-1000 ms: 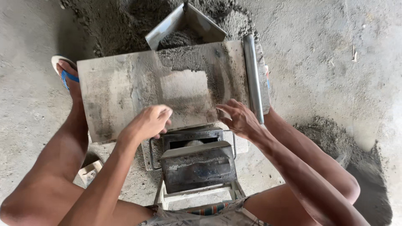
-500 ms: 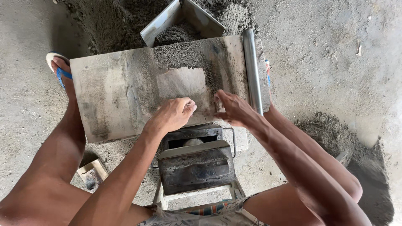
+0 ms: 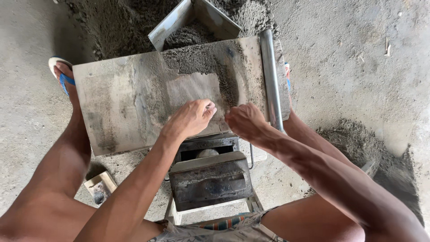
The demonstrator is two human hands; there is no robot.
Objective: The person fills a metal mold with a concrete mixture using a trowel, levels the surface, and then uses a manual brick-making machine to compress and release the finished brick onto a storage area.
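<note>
Concrete floor (image 3: 367,58), grey and dusty, with loose heaps of dark sandy mix spread over it.

Left hand (image 3: 190,118): fingers curled, tips pinched together on the pale rectangular slab (image 3: 192,92) lying on the work board (image 3: 116,107). Looks like a light pinch at the slab's near right corner; not clear whether anything is actually clamped between the fingers. Right hand (image 3: 244,122): loosely fisted just beside the left, knuckles at the slab's near edge; what it holds, if anything, cannot be made out.

Slab sits flat near the board's middle, its far edge touching a drift of damp sandy mix (image 3: 201,56). Metal pipe (image 3: 268,80) runs along the board's right side. Open metal chute (image 3: 192,20) beyond the far edge, part filled with the same mix. Below the hands, a dark steel mould box (image 3: 208,179) on a pale frame. Blue sandal (image 3: 62,76) at the board's left corner; small wooden block (image 3: 101,186) on the floor by the left leg.

Risks, as judged: slab looks thin and crumbly, so a corner pinch could snap it. Grit under it may make it drag or tear. Loose mix could spill into the mould opening directly beneath the board's near edge.
</note>
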